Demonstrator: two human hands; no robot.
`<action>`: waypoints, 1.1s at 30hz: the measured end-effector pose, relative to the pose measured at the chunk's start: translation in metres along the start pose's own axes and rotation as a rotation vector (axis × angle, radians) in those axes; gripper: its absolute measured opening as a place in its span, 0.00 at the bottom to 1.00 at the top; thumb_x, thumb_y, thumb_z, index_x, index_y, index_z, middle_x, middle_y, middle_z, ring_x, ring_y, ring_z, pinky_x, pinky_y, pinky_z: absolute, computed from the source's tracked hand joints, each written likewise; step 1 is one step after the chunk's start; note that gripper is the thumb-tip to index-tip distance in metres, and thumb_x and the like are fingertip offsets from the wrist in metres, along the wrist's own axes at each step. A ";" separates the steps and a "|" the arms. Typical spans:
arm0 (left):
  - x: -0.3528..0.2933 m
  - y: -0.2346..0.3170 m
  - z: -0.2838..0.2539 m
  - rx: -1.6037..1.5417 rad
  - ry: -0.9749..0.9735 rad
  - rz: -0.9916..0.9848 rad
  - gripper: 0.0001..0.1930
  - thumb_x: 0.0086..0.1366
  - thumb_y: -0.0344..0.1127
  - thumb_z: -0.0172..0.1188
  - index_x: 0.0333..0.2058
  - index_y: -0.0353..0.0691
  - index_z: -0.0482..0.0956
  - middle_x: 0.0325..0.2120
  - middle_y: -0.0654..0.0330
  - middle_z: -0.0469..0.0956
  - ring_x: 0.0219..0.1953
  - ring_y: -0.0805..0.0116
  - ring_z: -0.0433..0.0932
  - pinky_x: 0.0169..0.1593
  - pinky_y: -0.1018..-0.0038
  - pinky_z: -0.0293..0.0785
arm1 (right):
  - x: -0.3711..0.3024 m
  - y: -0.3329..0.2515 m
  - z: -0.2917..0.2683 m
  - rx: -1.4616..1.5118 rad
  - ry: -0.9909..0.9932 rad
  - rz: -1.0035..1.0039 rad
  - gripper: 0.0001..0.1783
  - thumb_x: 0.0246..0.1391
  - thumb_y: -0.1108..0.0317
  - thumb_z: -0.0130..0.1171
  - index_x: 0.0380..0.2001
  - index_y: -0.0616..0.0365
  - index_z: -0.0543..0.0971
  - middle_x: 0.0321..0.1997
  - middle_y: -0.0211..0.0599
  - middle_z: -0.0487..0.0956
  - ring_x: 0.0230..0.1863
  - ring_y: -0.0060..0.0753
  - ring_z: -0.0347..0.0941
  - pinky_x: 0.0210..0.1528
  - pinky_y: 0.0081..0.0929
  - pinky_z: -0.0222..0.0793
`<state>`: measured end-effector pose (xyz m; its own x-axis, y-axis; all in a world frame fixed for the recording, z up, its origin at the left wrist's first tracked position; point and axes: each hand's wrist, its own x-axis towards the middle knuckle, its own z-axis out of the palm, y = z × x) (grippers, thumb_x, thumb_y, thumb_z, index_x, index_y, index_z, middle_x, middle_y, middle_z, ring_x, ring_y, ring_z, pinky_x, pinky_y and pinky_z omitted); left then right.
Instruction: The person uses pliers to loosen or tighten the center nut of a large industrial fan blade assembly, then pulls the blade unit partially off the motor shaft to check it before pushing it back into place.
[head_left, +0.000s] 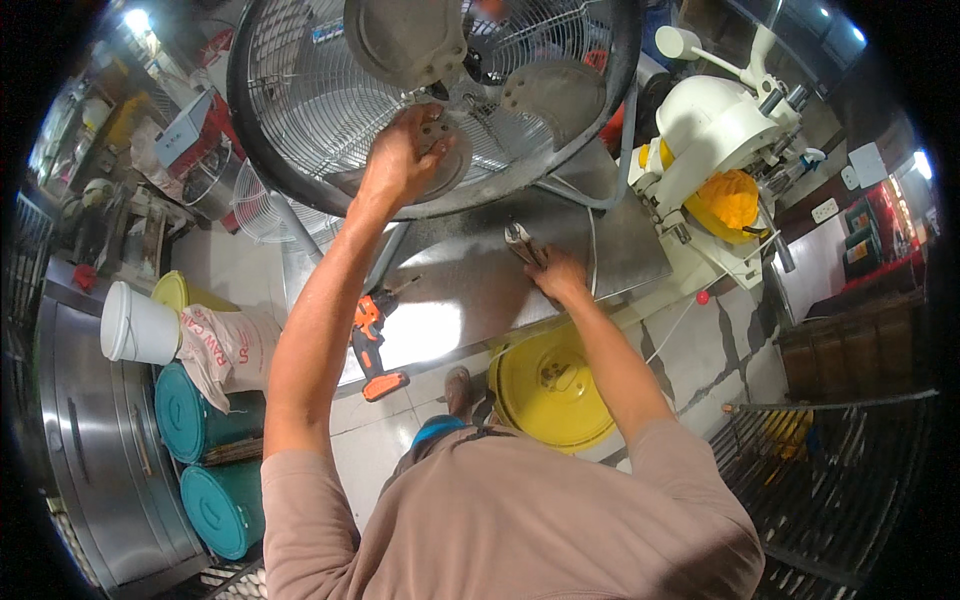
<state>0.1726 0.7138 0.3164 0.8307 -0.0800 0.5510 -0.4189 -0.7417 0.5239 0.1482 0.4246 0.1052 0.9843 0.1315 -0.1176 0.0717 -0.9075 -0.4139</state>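
Observation:
A big fan with a black rim stands on a metal table, its front open and its grey blades bare. My left hand reaches inside the rim, fingers curled at the root of the lower fan blade, close to the hub. Part of that grip is hidden. In my right hand is a pair of pliers, held low over the tabletop with the jaws pointing away from me. An orange and black cordless drill lies by the table's left end, its bit toward the fan.
A round wire fan guard leans behind the table's left side. A yellow lidded bucket stands under the near edge. To the right is a white machine with an orange cloth. Teal drums and a white bucket are at left.

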 end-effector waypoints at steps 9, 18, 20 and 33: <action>-0.022 -0.034 0.009 -0.128 -0.037 -0.181 0.19 0.61 0.35 0.63 0.50 0.37 0.77 0.43 0.46 0.82 0.47 0.47 0.81 0.51 0.61 0.75 | -0.002 0.004 0.005 0.050 -0.004 0.027 0.32 0.47 0.44 0.67 0.47 0.58 0.76 0.48 0.53 0.80 0.52 0.56 0.75 0.52 0.47 0.70; -0.019 -0.010 -0.015 0.243 -0.048 -0.137 0.20 0.58 0.38 0.66 0.49 0.40 0.79 0.44 0.49 0.81 0.47 0.49 0.80 0.53 0.62 0.74 | 0.005 0.015 -0.001 0.055 -0.056 0.031 0.38 0.48 0.41 0.65 0.54 0.57 0.74 0.53 0.51 0.79 0.54 0.56 0.75 0.54 0.48 0.70; -0.033 -0.006 -0.035 0.371 0.080 0.002 0.21 0.57 0.40 0.67 0.49 0.42 0.79 0.45 0.51 0.80 0.49 0.50 0.78 0.56 0.61 0.71 | 0.006 0.009 0.000 0.017 -0.116 0.054 0.38 0.50 0.41 0.63 0.57 0.56 0.72 0.54 0.51 0.78 0.56 0.55 0.74 0.56 0.47 0.69; -0.285 -0.057 -0.082 0.374 0.474 -0.411 0.21 0.61 0.35 0.67 0.50 0.34 0.75 0.48 0.50 0.74 0.51 0.55 0.73 0.57 0.64 0.67 | -0.010 -0.005 0.006 -0.072 -0.064 -0.003 0.39 0.56 0.46 0.58 0.63 0.62 0.66 0.60 0.60 0.70 0.57 0.59 0.72 0.57 0.49 0.70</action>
<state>-0.0704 0.8335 0.1831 0.6105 0.4879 0.6239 0.1166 -0.8345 0.5385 0.1375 0.4303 0.1035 0.9720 0.1576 -0.1744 0.0888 -0.9331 -0.3485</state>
